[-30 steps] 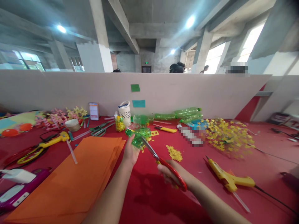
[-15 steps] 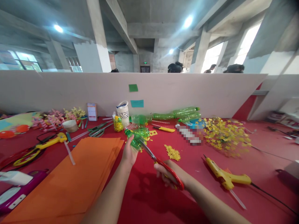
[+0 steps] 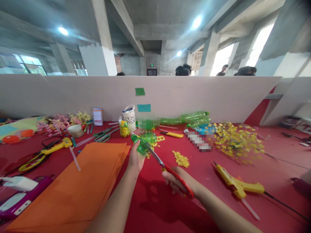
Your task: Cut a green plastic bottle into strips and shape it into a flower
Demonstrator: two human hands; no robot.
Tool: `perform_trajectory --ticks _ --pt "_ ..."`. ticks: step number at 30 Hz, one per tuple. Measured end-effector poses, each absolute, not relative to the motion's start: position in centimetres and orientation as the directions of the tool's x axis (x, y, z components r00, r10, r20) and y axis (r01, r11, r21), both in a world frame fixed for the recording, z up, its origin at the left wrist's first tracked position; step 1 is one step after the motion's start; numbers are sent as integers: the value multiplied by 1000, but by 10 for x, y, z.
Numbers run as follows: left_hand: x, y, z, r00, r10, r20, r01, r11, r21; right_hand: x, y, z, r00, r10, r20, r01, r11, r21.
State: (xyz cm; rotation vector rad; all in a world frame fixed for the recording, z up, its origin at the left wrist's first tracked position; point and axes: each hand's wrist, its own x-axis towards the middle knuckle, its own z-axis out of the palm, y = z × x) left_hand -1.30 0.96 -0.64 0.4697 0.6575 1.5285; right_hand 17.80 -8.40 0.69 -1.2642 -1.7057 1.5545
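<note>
Closed around a green plastic bottle piece (image 3: pixel 142 146), my left hand (image 3: pixel 135 158) keeps its capped neck pointing up and left. My right hand (image 3: pixel 181 181) grips scissors (image 3: pixel 167 169) by their red handles, and the blades reach into or against the green plastic; exactly where they meet it is hard to make out. Behind my left hand lie more clear and green bottle pieces (image 3: pixel 151 137). A heap of small yellow stars (image 3: pixel 181 159) lies on the red table (image 3: pixel 155 207), just beyond my right hand.
Orange sheets (image 3: pixel 80 181) lie to the left, near a purple power strip (image 3: pixel 29 197) and a yellow glue gun (image 3: pixel 57 146). Another glue gun (image 3: pixel 239 186) is at right. Farther back are a yellow cutter (image 3: pixel 172 134), green bottles (image 3: pixel 195 117), a white cup (image 3: pixel 129 118) and a yellow star bunch (image 3: pixel 235 140).
The whole view has shifted slightly. Both hands keep almost the same pose on the bottle piece and the scissors, whose blades look a little more closed.
</note>
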Motion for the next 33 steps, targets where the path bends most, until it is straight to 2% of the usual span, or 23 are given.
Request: perform_trajectory --ticks 8,28,33 --pt "-13 8 -6 -61 995 -80 -734 10 679 178 -85 10 -435 868 -239 284 -120 -951" --pt "-9 5 -3 -44 997 -56 -720 7 694 180 -82 0 -427 879 -211 317 -73 -946" --pt "-10 4 0 -50 997 -65 -719 9 695 178 -83 3 -368 892 -261 399 -102 -911"
